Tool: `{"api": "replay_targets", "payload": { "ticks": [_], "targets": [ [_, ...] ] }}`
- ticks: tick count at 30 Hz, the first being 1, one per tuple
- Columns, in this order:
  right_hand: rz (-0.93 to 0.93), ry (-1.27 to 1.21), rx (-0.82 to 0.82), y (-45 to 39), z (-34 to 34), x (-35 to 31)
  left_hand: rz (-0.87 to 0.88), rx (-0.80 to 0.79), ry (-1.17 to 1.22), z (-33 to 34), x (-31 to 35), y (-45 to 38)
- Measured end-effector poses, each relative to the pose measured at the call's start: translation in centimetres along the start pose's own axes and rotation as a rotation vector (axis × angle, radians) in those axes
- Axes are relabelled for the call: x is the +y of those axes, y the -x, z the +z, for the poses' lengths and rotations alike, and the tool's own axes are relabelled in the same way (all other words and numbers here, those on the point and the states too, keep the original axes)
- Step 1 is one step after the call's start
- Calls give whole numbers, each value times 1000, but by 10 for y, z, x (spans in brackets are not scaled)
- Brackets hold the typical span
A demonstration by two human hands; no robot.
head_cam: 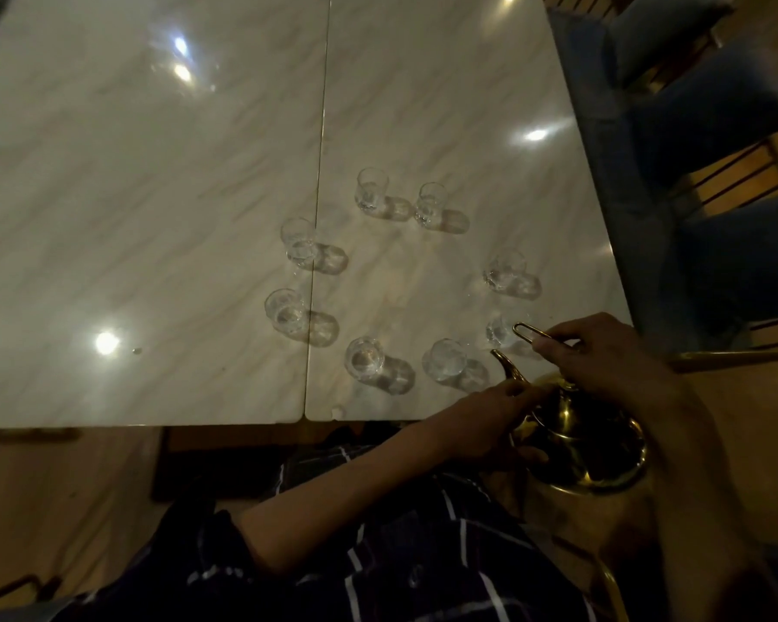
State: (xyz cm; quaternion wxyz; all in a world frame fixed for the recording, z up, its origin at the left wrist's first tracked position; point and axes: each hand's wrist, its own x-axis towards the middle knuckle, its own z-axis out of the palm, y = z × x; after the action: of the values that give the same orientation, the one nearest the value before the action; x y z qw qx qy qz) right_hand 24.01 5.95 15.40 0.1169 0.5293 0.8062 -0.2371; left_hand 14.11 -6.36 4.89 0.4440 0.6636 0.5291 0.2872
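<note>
Item: brass teapot [589,446]; round-bodied, polished, seen from above; it is held at the near right corner of the table, partly over the edge; whether it is rested on anything cannot be told.
Spout: spout [506,363]; curved, pointed away from the person towards the nearest glasses.
Handle: wire handle [531,334]; a thin gold loop, raised above the lid.
Right hand: right hand [602,352]; fingers are curled round the wire handle, which is gripped from above.
Left hand: left hand [481,424]; it is laid against the pot's near side, fingertips placed at the base of the spout; how far the fingers are curled cannot be told in the dim light.
Glasses: eight small clear glasses, set upright in a loose ring; far pair [371,190] [430,204]; left pair [299,242] [286,309]; near pair [364,359] [445,359]; right pair [506,269] [499,329], the nearer of these partly hidden behind the handle.
Surface: marble table [153,172]; pale, glossy, divided by a seam [320,172]; lamp reflections are shown on it.
Surroundings: blue chairs [715,105] ranged along the right side; a dark striped garment [423,554] is seen below.
</note>
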Motion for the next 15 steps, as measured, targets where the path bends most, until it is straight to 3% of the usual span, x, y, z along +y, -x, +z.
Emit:
{"api": "replay_targets", "payload": {
  "ticks": [15],
  "targets": [
    [12, -76, 4, 4, 19, -4, -27, -20, -21, 3, -13, 17]
  ]
}}
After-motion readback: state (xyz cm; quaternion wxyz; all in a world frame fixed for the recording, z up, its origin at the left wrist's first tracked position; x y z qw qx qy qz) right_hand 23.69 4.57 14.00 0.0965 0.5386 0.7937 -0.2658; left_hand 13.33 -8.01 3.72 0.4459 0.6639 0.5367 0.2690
